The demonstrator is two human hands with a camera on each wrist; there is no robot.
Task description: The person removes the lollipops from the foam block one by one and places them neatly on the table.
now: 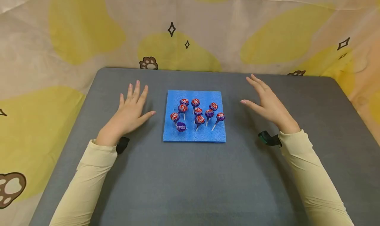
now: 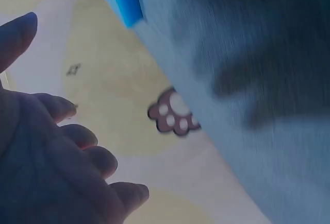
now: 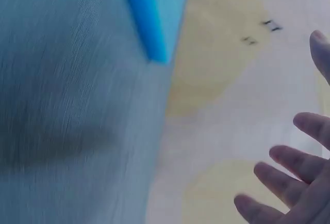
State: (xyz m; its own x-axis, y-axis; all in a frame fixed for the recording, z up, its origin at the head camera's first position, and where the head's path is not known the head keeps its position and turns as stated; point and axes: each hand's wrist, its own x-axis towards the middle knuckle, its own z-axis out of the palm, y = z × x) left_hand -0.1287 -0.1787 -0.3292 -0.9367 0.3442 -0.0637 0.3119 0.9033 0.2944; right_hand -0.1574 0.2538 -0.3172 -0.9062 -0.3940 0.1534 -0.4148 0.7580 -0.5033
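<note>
Two spread, empty grips [image 1: 129,113] [image 1: 269,108] flank lollipops [image 1: 200,120] crowding the grey table's [image 1: 193,179] blue board [image 1: 206,136].

ngl the tbl [image 1: 193,179] is plain grey w/ rounded far corners, and the top looks kinda finely textured in the wrist cams. 1 blue board [image 1: 207,95], approx sq, lies flat on it nr the far edge.

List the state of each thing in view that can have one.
Blue foam board: flat on gray table.
Lollipops: wrapped, most standing by their sticks in the board.
Front-left lollipop: wrapped; standing or lying, unclear.
Left hand: outstretched, holding nothing.
Right hand: outstretched, holding nothing.
Patterned cloth: hanging behind the table, creased.
</note>
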